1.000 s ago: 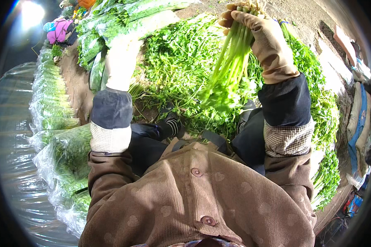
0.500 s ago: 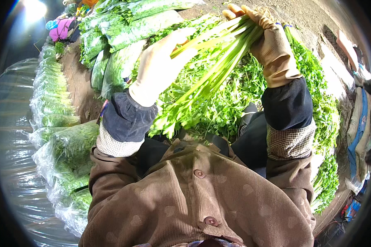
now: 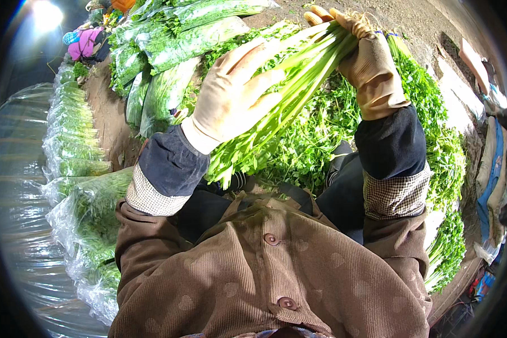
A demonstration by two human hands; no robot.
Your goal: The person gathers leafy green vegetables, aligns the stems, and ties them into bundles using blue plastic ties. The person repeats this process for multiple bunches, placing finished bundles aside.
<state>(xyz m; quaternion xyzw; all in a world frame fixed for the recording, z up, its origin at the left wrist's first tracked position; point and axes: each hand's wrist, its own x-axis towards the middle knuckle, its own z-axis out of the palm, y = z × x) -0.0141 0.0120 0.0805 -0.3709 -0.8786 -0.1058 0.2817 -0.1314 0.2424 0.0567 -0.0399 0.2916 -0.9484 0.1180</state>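
Head view, right hand (image 3: 370, 70) clasping a leafy green bunch (image 3: 307, 90) near its roots (image 3: 365, 23), left hand (image 3: 228, 93) loosely spread at its side

A bunch of celery (image 3: 310, 79) is gripped near its root end by the gloved right hand (image 3: 370, 62) and partly overlapped by the outstretched gloved left hand (image 3: 231, 93), while loose celery (image 3: 321, 132) underneath is flanked on the left by plastic-wrapped bundles (image 3: 191, 42).
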